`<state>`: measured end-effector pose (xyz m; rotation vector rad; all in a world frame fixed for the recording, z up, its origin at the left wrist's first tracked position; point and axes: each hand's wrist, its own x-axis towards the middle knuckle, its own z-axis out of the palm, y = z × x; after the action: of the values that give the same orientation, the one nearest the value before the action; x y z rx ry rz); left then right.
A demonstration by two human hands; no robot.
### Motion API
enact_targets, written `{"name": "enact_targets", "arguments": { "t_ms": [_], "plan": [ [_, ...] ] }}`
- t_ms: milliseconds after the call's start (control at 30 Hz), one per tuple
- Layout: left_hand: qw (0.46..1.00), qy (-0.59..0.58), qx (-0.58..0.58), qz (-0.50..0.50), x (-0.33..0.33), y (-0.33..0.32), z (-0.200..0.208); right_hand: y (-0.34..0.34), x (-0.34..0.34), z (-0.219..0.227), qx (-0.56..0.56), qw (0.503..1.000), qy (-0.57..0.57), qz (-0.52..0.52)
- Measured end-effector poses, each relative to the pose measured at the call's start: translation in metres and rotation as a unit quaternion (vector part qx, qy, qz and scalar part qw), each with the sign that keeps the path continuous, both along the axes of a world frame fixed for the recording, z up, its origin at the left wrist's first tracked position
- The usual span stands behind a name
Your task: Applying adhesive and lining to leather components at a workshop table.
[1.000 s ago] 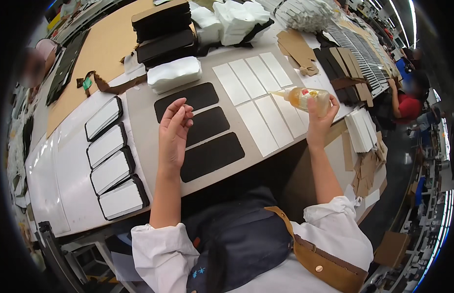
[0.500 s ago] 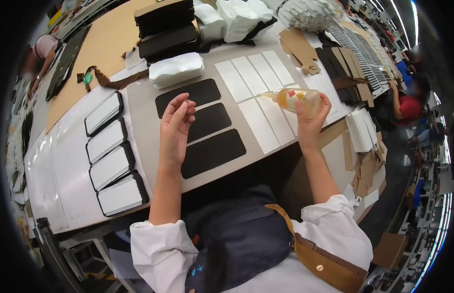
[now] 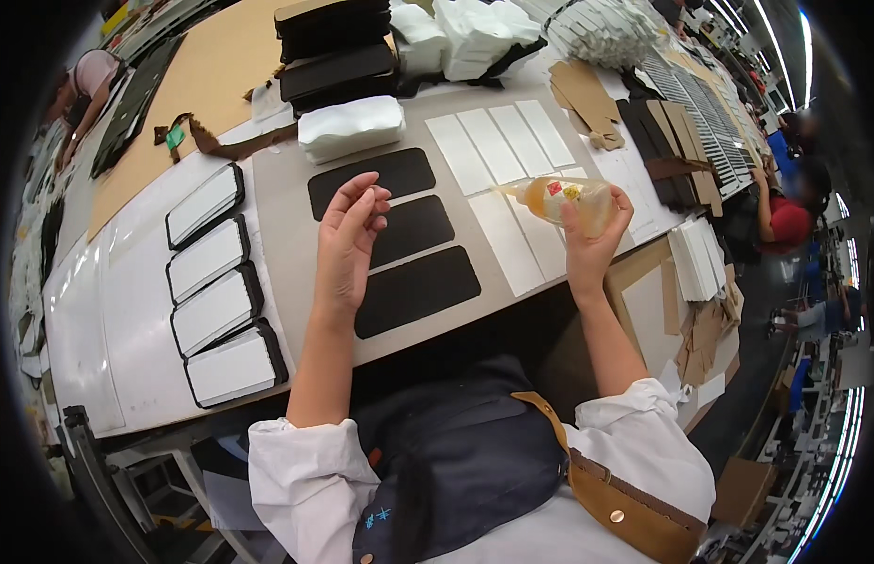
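Note:
My right hand point(image 3: 595, 235) is wrapped round a clear squeeze bottle point(image 3: 550, 199) of yellowish liquid, tipped on its side with its narrow nozzle pointing left. The bottle hangs over two rows of white rectangular sheets point(image 3: 493, 141). My left hand point(image 3: 348, 235) is raised over three black panels point(image 3: 418, 293) with rounded corners, fingers curled in and thumb against the fingertips. Whatever it may pinch is too small or hidden to make out. To the left lie several black pieces topped with white sheets point(image 3: 208, 308), in a column.
Behind the panels stand a stack of white pads point(image 3: 351, 130) and a tall pile of black pieces point(image 3: 338, 80). Brown card pieces point(image 3: 587, 99) lie at the far right. White strips point(image 3: 697, 258) sit on a lower surface at right. Other people work at the far left and right.
The bottle has tilted slightly and shifted a little left with my right hand. My left hand keeps its curled pose. The whole view has shifted slightly.

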<state>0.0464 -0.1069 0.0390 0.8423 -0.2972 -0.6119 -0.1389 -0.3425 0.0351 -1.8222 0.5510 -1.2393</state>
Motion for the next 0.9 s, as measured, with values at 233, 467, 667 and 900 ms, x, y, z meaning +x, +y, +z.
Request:
{"name": "enact_targets", "arguments": {
  "t_ms": [233, 467, 667, 900],
  "plan": [
    [1.0, 0.0, -0.006, -0.004, 0.0, 0.0, 0.0, 0.025, 0.01, 0.001, -0.014, 0.999, 0.003, 0.033],
    [1.0, 0.001, 0.001, -0.001, 0.0, -0.001, -0.002, -0.027, 0.027, 0.04, 0.321, 0.908, -0.159, 0.215],
    [1.0, 0.001, -0.002, -0.001, 0.0, -0.002, 0.003, -0.134, 0.052, 0.054, 0.284, 0.921, -0.188, 0.189],
    [1.0, 0.001, 0.02, 0.0, -0.002, 0.0, 0.004, -0.192, 0.082, 0.018, 0.172, 0.979, -0.097, -0.045]
  ]
}}
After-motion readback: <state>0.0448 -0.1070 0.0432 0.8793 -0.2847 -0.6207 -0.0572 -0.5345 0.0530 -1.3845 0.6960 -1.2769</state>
